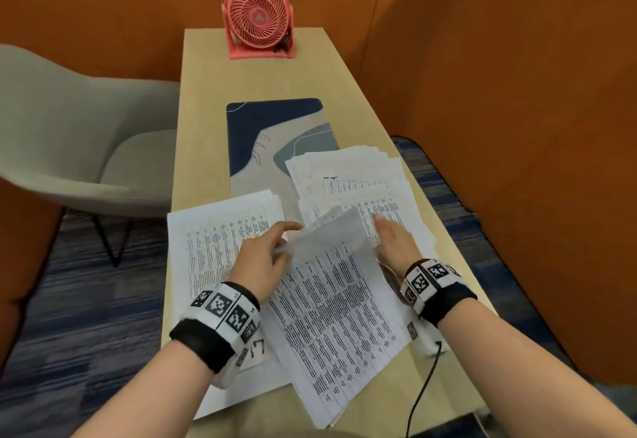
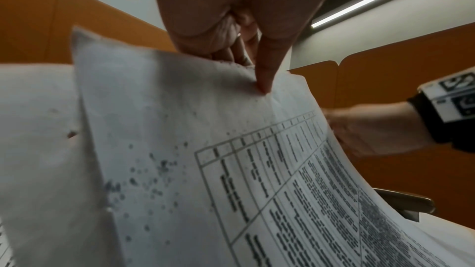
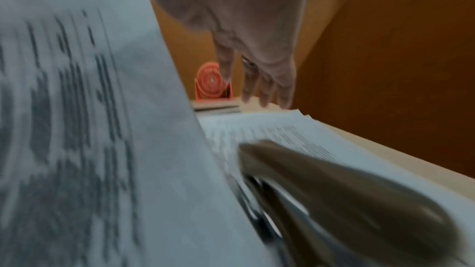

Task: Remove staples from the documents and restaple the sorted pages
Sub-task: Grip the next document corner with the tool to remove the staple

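- On the near half of a narrow wooden desk (image 1: 206, 100), printed table sheets lie in three groups: a pile at near left (image 1: 220, 231), a looser fanned pile at far right (image 1: 348, 172), and a lifted sheaf in the middle (image 1: 331, 299).
- The left hand (image 1: 265, 258) pinches the far left corner of the lifted sheaf, thumb on top and fingers beneath; the left wrist view shows a fingertip (image 2: 264, 84) pressed on that corner.
- The right hand (image 1: 393, 241) hangs just above the right pile with fingers straight and relaxed, holding nothing.
- A stapler (image 3: 342, 188) lies just under the right wrist, blurred, partly tucked under the sheaf's right edge. No staple is visible at this sharpness.
- Judged step: sorting loose pages, moving the sheaf between piles before restapling.
- To do it well, keep the pinch close to the corner, support the curling right edge with the free hand, and square the edges before laying the sheaf down.
- Risk: the sheaf's near end overhangs the desk edge, so pages could slide off.
- A coral desk fan (image 1: 258, 17) stands at the far end; whether it runs cannot be told, but airflow would disturb loose sheets.
- A patterned desk mat (image 1: 272, 127) lies beyond the papers.
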